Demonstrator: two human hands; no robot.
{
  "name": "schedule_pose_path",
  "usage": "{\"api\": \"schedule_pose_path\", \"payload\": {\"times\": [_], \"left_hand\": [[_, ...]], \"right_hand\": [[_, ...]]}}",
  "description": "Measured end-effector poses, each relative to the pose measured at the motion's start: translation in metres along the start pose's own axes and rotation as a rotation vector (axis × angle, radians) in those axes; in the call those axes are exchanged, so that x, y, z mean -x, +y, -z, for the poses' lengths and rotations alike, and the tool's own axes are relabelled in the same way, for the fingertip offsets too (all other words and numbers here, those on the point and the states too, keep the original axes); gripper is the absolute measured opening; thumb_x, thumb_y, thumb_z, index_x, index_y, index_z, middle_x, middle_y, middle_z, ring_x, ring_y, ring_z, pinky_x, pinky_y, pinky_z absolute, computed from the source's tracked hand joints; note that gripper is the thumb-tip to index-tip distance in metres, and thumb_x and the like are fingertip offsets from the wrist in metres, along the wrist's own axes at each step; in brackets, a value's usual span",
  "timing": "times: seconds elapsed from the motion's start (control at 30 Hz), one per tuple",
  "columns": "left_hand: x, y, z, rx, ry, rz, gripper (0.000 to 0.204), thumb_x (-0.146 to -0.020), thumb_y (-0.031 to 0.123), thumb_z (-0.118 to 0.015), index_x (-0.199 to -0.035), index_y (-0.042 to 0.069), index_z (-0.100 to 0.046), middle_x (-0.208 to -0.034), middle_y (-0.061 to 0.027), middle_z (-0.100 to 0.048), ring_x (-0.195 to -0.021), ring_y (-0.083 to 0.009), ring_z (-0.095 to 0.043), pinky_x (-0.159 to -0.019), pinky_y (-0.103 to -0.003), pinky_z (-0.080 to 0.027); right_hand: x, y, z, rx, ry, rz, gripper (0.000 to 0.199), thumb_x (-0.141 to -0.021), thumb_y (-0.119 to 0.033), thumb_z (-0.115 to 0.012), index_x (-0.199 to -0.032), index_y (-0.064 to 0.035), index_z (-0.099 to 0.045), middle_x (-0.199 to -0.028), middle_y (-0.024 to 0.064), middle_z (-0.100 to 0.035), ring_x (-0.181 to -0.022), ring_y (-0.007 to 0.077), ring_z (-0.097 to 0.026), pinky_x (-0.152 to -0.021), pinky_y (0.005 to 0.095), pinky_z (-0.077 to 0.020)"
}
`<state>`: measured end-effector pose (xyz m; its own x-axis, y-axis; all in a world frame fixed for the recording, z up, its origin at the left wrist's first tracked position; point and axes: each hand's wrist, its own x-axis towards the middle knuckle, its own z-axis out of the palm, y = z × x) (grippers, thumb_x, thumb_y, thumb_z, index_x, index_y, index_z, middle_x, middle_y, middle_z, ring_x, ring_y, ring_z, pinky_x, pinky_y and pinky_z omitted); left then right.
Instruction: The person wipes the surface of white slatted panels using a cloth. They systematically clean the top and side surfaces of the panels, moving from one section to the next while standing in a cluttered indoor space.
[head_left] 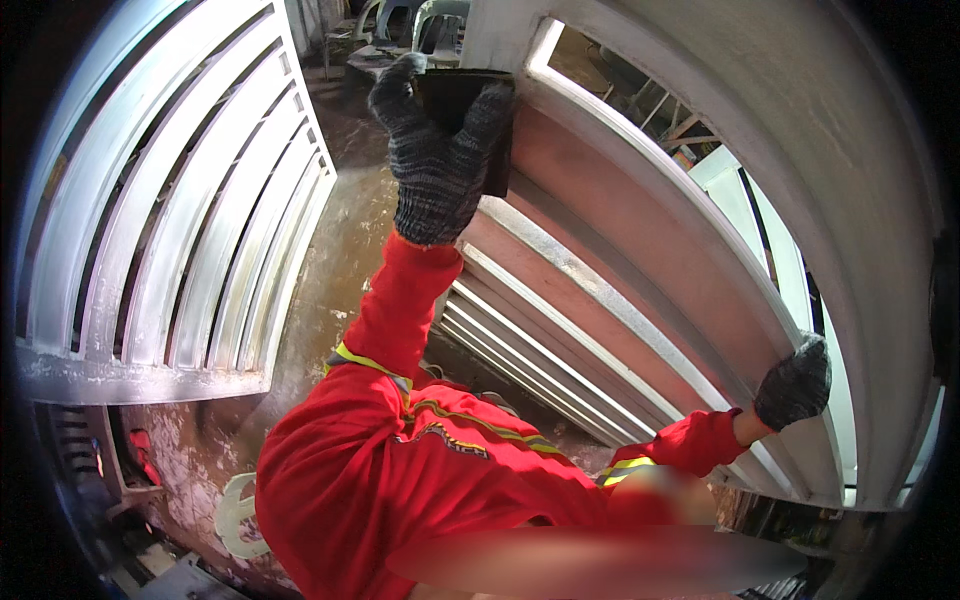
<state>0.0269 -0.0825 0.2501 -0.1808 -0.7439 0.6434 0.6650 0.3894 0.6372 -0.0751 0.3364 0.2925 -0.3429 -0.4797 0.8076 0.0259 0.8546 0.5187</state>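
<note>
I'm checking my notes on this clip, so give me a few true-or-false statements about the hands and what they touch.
1. Both hands wear dark knitted gloves. True.
2. The left hand presses a dark flat block against the metal frame. True.
3. The right hand holds a hammer. False: it grips the frame's edge, no tool.
4. The sleeves are blue. False: red with yellow stripes.
5. A second slatted panel stands to the left. True.

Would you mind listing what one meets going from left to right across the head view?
Pale slatted metal panel → left hand in a dark knit glove pressing a dark pad against the pinkish panel → pinkish metal panel → gloved right hand on the panel's edge.
</note>
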Motion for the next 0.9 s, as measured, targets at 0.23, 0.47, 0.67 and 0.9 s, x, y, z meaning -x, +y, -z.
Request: {"api": "schedule_pose_path", "payload": {"times": [0.23,0.47,0.67,0.9], "left_hand": [[0.030,0.004,-0.028,0.091,0.063,0.005,0.067,-0.074,0.006,-0.074,-0.125,0.010,-0.029,-0.113,-0.0100,-0.047,-0.100,-0.0163,-0.049,-0.083,-0.028,-0.046],[0.047,0.007,-0.053,-0.179,0.259,-0.179,0.051,-0.072,0.010,-0.077,-0.110,0.007,-0.044,-0.100,-0.0067,-0.052,-0.083,-0.0133,-0.053,-0.076,-0.028,-0.047],[0.061,0.012,-0.064,-0.373,0.175,-0.175,0.044,-0.079,0.016,-0.071,-0.117,0.005,-0.053,-0.091,-0.0049,-0.059,-0.077,-0.0120,-0.054,-0.067,-0.028,-0.046],[0.083,0.027,-0.072,-0.198,-0.082,0.020,0.055,-0.084,0.014,-0.065,-0.134,0.007,-0.043,-0.109,-0.0078,-0.058,-0.089,-0.0116,-0.058,-0.069,-0.025,-0.051]], "right_hand": [[-0.011,-0.010,0.012,-0.307,0.091,-0.210,0.038,-0.094,-0.030,-0.040,-0.078,-0.0095,-0.067,-0.073,0.0080,-0.066,-0.063,0.0251,-0.063,-0.059,0.0371,-0.0498],[-0.009,-0.001,0.004,-0.333,0.366,-0.112,0.030,-0.090,-0.029,-0.053,-0.074,-0.0078,-0.069,-0.071,0.0075,-0.068,-0.062,0.0228,-0.064,-0.063,0.0349,-0.0516],[-0.015,-0.003,0.019,-0.499,0.266,-0.109,0.029,-0.091,-0.028,-0.051,-0.078,-0.0084,-0.068,-0.073,0.0069,-0.068,-0.061,0.0214,-0.064,-0.062,0.0335,-0.0512],[-0.012,0.030,0.036,-0.882,0.018,0.083,0.025,-0.092,-0.022,-0.051,-0.101,-0.0045,-0.065,-0.098,0.0105,-0.067,-0.084,0.0227,-0.064,-0.076,0.0330,-0.0490]]}}
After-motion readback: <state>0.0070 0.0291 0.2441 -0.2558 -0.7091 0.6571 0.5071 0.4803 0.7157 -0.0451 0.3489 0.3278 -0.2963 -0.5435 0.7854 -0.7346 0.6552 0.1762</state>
